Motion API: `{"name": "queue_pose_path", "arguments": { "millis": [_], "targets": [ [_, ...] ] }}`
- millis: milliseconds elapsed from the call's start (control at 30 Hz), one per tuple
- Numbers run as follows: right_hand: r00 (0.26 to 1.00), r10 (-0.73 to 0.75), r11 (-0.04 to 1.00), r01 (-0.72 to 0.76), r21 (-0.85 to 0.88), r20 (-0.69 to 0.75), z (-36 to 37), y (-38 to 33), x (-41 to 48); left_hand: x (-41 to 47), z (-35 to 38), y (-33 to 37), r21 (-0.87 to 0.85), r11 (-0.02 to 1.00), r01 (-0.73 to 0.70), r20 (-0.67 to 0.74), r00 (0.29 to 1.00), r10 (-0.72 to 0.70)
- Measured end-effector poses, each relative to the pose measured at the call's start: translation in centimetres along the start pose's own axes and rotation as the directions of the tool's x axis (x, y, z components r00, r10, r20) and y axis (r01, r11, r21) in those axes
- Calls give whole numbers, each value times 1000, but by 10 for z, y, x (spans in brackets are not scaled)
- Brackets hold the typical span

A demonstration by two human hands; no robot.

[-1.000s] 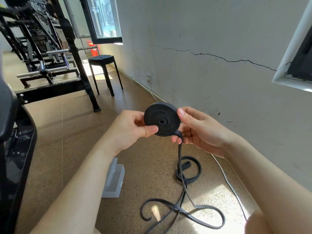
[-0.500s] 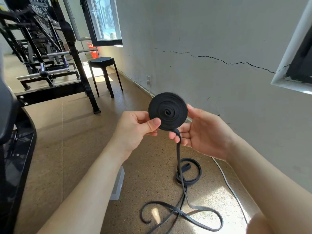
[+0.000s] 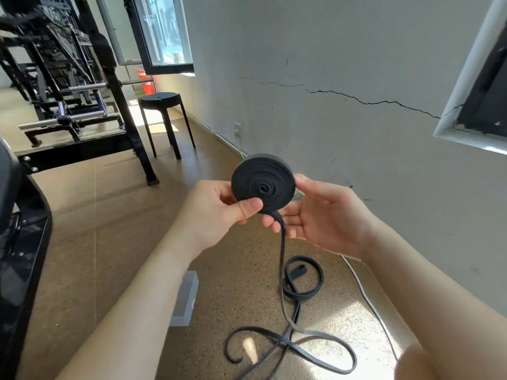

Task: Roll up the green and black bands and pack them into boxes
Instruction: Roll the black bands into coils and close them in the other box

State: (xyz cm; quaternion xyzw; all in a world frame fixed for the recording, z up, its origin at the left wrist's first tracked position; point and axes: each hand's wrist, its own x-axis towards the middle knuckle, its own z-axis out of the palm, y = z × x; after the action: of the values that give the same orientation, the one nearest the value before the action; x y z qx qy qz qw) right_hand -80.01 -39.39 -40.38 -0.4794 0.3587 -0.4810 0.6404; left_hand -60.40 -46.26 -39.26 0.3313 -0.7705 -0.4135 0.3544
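I see both hands raised in the middle of the view, close together on the black band (image 3: 263,185). The band is wound into a flat coil, held upright with its spiral face toward me. My left hand (image 3: 216,212) pinches the coil's lower left, thumb pressed on the face and fingers behind it. My right hand (image 3: 326,218) cradles the right side, thumb on the rim and fingers curled under the spot where the unrolled tail (image 3: 282,250) leaves the coil. The tail hangs down to the floor (image 3: 109,242), where it lies in loose loops near me. 1 clear box (image 3: 186,294) sits on the floor left of those loops, partly hidden by my left forearm. A white cable (image 3: 365,294) runs along the floor to the right. 1 black stool (image 3: 162,101) stands far off by the wall (image 3: 329,64).
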Motion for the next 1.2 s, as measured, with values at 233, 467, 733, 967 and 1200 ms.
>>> {"name": "queue_pose_path", "arguments": {
  "millis": [233,467,733,967,1200],
  "targets": [
    [988,104,937,-135,-321,-113,3,-6,-4,1,-17,-5,289,957,16,63,997,-36],
    [984,52,898,-120,-422,-170,3,2,1,3,-16,-5,354,935,23,133,988,-75],
    [980,16,917,-93,-388,-196,11,6,6,4,-18,-7,400,917,4,70,997,-35],
    [977,-2,940,-72,-334,-215,13,6,7,3,-11,-11,410,911,-38,10,999,37],
    [986,-72,996,78,34,-153,8,4,7,3,5,-11,-486,863,135,47,991,-128]
  ]
}}
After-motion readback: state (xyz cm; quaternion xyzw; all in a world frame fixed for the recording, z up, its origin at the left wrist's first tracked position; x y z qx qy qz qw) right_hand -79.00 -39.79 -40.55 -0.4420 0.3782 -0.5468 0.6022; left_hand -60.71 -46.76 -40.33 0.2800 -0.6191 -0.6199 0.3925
